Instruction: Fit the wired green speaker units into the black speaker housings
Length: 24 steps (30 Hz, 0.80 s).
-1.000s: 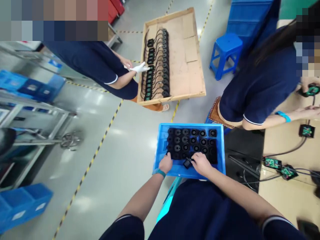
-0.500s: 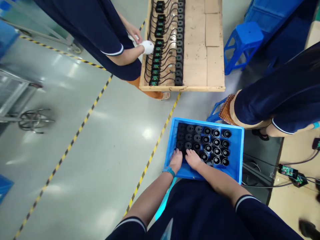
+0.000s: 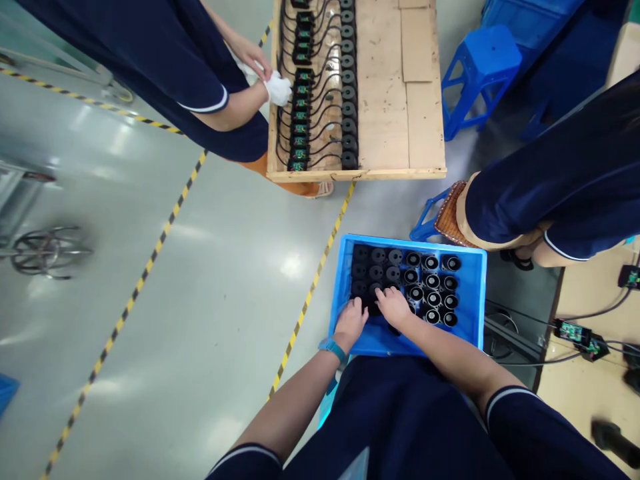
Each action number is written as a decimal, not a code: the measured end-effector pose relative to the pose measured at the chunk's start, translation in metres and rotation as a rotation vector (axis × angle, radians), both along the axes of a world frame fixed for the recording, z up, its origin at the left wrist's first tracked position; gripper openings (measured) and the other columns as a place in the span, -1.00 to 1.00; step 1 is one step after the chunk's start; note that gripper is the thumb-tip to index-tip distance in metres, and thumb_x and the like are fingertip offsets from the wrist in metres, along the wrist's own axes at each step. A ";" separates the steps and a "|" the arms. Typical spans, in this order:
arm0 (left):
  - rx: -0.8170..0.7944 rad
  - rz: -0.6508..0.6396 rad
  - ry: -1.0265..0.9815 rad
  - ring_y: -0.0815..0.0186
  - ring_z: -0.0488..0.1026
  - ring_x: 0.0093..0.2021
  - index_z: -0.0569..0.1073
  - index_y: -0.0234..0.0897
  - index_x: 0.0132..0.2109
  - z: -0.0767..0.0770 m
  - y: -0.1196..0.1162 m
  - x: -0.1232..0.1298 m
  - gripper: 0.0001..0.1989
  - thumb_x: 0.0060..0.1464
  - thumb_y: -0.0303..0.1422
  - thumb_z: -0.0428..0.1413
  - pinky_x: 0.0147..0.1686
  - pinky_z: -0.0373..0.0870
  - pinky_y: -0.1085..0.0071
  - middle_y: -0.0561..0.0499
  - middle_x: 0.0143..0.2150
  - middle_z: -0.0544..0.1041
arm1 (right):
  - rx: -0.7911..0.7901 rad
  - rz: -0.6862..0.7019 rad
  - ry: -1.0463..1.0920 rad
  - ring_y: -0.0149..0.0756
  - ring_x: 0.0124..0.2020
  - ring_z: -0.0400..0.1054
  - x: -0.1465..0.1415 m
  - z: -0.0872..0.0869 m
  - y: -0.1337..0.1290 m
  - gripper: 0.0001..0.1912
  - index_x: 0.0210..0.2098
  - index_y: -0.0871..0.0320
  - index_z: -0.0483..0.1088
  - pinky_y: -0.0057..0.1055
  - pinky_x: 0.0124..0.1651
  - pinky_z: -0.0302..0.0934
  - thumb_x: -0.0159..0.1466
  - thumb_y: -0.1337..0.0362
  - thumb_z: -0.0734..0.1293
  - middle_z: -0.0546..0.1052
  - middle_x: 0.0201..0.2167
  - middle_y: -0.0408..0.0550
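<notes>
A blue plastic crate [image 3: 407, 241] in front of me holds rows of black round parts. Those on its left have flat, disc-like tops, and the ones on its right are open cups [image 3: 433, 281] with pale rims. At the front left corner, my left hand [image 3: 351, 321] has its fingers curled down on a black round part, mostly hidden beneath them. My right hand [image 3: 394, 308] is just right of it, its bent fingers closed over a black round part [image 3: 375, 291] in the left half. The fingertips of both hands are partly lost against the dark parts.
A wooden tray [image 3: 357, 175] ahead carries wired circuit boards and black discs. A co-worker's hands [image 3: 260, 70] hold white cloth there. Another person sits right on a blue stool [image 3: 425, 223]. A workbench [image 3: 565, 400] with wired boards lies right; yellow-black tape [image 3: 320, 273] crosses the floor.
My right hand has shifted slightly up and inward over the parts. My left hand stays at the crate's front left corner. The co-worker's hands moved slightly at the tray edge.
</notes>
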<state>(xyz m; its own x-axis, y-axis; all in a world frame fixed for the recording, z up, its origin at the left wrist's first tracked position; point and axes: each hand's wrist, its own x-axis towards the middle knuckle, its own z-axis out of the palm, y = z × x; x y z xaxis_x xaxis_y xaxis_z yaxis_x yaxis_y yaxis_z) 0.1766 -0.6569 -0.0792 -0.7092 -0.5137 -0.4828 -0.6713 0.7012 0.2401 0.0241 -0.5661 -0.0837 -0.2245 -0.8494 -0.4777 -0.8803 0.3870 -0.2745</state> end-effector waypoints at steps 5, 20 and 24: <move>-0.089 0.082 -0.088 0.10 0.44 -0.02 0.25 -0.41 0.25 -0.011 -0.004 -0.023 -0.60 0.31 -0.50 -0.12 -0.01 0.41 0.23 -0.28 -0.02 0.43 | 0.019 0.041 0.026 0.02 0.00 0.24 0.011 -0.004 -0.019 -0.72 0.00 0.32 0.45 -0.10 -0.02 0.20 0.38 0.43 0.18 0.45 -0.08 0.29; -0.073 -0.078 -0.042 0.11 0.36 -0.03 0.47 -0.28 -0.20 0.003 -0.025 -0.039 -0.85 0.19 -0.38 0.01 0.03 0.37 0.25 -0.15 -0.09 0.40 | -0.062 0.071 -0.062 -0.05 -0.03 0.28 -0.011 0.027 -0.016 -0.76 -0.20 0.30 0.50 -0.15 -0.10 0.25 0.41 0.39 0.19 0.44 -0.10 0.18; -0.104 -0.102 0.006 -0.03 0.35 -0.11 0.40 -0.17 -0.31 0.009 -0.045 -0.011 -0.80 0.14 -0.40 -0.11 -0.09 0.40 0.08 -0.14 -0.29 0.40 | -0.110 0.105 -0.132 -0.23 -0.06 0.34 0.005 0.025 -0.035 -0.78 -0.19 0.04 0.53 -0.33 -0.15 0.25 0.45 0.26 0.22 0.50 -0.09 -0.11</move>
<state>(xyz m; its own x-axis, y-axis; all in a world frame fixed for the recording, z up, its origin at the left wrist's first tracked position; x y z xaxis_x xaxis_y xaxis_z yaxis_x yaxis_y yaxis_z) 0.1655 -0.7018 -0.0707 -0.7630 -0.4859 -0.4262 -0.5941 0.7870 0.1663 0.0294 -0.6009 -0.0589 -0.0733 -0.9135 -0.4002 -0.8680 0.2560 -0.4254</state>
